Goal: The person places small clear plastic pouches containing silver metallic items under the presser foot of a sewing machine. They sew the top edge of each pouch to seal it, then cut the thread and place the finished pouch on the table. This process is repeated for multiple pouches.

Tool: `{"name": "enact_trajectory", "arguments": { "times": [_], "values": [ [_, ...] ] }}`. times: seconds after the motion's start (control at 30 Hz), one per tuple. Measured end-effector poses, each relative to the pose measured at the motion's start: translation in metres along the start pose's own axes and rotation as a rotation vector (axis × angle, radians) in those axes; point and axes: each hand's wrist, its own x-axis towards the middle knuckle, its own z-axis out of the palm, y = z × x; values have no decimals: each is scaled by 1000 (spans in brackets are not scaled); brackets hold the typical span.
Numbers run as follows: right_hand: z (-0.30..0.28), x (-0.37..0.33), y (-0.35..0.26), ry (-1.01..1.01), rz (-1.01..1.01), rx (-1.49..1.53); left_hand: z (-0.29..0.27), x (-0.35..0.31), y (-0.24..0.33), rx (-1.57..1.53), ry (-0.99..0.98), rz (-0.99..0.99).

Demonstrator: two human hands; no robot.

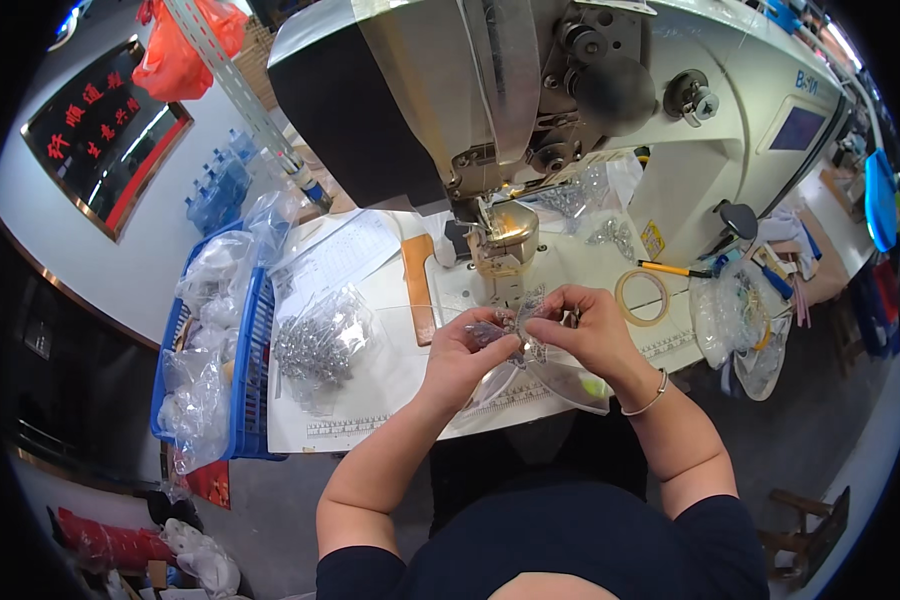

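Both hands meet just in front of the sewing machine's needle area (485, 222). Between them is a sparkly, silvery wing-shaped ornament (532, 304). My left hand (455, 358) pinches its left side, thumb pointing inward. On the other side, my right hand (598, 335) grips it with thumb and curled fingers. A clear plastic piece with pale edges (567, 386) hangs under the hands, over the table's front edge; whether it is joined to the ornament, I cannot tell. Left of my hands lies a clear bag of silvery ornaments (320, 345).
A blue basket of plastic bags (253, 375) stands at the left table edge. An orange-brown strip (419, 290), a tape roll (642, 297), a yellow pen (675, 268) and loose silvery ornaments (610, 235) lie about. The white sewing machine (710, 60) overhangs the table.
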Motion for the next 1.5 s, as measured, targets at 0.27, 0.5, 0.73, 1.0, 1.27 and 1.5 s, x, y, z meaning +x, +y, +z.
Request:
{"name": "enact_trajectory", "arguments": {
  "times": [0.27, 0.5, 0.73, 1.0, 1.27, 1.5],
  "values": [
    [7, 10, 14, 46, -137, 85, -7, 4, 3, -189, -16, -60],
    [6, 4, 15, 118, -303, -288, -8, 1, -15, -221, -24, -59],
    [3, 3, 23, -21, -51, 128, -10, -5, -23, -236, -116, -33],
    [10, -4, 31, 199, -221, -76, -16, -23, -32, -805, 140, -202],
    [44, -20, 12, 95, -746, -678, 28, -68, -39, 594, 276, 497],
    [37, -12, -8, -94, -628, -573, -1, -66, -39, -608, 99, 152]
  ]
}}
